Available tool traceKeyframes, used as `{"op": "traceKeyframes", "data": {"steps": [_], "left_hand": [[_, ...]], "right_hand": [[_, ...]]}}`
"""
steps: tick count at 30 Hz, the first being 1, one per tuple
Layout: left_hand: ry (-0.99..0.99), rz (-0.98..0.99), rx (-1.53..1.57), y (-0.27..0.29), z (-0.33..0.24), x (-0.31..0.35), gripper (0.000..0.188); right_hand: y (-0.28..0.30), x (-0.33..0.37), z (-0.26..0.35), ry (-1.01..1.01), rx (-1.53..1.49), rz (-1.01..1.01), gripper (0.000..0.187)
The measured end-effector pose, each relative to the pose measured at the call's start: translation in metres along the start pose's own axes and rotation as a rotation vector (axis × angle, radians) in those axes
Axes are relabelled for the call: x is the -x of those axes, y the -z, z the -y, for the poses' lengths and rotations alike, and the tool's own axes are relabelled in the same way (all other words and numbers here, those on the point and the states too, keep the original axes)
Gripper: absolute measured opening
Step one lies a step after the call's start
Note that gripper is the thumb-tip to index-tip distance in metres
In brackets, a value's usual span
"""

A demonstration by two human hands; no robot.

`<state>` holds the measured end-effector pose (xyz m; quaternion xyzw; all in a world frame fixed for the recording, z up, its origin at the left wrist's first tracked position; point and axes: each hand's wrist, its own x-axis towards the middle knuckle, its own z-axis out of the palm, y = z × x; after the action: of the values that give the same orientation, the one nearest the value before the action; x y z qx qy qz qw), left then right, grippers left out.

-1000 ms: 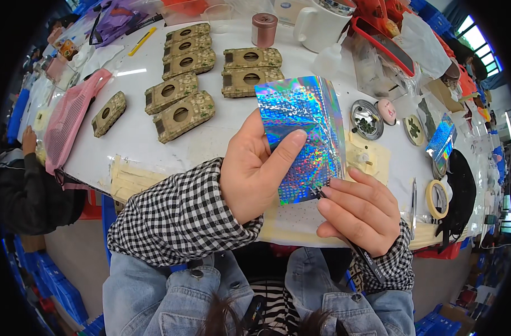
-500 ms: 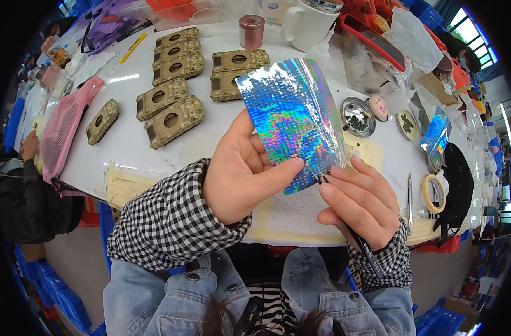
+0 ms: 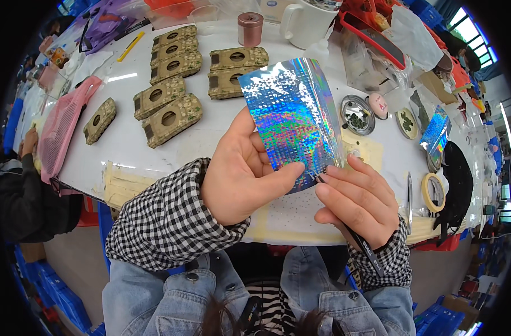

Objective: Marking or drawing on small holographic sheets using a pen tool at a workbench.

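A shiny blue holographic sheet (image 3: 292, 112) covered in rows of small cut marks is held up over the table, tilted, by my left hand (image 3: 241, 168), its thumb across the lower edge. My right hand (image 3: 359, 204) is closed on slim black tweezers (image 3: 364, 252), whose tips meet the sheet's lower right corner; whether anything is between the tips is too small to tell. Beyond the sheet stand several camouflage-painted toy tank hulls (image 3: 171, 120), each with a round hole on top. One more hull (image 3: 100, 120) lies apart at the left.
At the right are a metal dish (image 3: 357, 130) with small dark green pieces, metal tweezers (image 3: 410, 204), a tape roll (image 3: 433, 192) and another holographic sheet (image 3: 436, 131). A pink tin (image 3: 250, 31), white mug (image 3: 308, 25) and red-cased phone (image 3: 373, 42) stand at the back. A pink mesh pouch (image 3: 68, 131) lies left.
The holographic sheet has tilted slightly and its reflections have shifted. Both hands keep nearly the same place and grip, and the whole view has moved a little.
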<state>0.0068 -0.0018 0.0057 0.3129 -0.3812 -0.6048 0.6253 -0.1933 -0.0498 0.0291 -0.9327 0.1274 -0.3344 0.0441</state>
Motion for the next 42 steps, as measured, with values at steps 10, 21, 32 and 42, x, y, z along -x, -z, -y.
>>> {"op": "traceKeyframes", "data": {"steps": [10, 21, 32, 42], "left_hand": [[0.002, 0.011, -0.001, 0.0021, 0.0023, -0.0007, 0.069], [0.024, -0.011, -0.008, 0.0017, 0.0018, 0.0003, 0.066], [0.149, 0.028, 0.073, 0.0034, -0.0034, -0.0019, 0.072], [0.150, 0.020, 0.077, 0.0048, -0.0003, -0.0025, 0.070]], "right_hand": [[0.0003, 0.0007, 0.0000, -0.014, -0.014, 0.009, 0.032], [0.0000, -0.0003, 0.0002, -0.041, -0.049, 0.035, 0.032], [-0.0013, 0.0020, -0.0013, -0.024, -0.097, 0.003, 0.031], [-0.0015, 0.0014, -0.0022, -0.003, -0.110, 0.001, 0.031]]}}
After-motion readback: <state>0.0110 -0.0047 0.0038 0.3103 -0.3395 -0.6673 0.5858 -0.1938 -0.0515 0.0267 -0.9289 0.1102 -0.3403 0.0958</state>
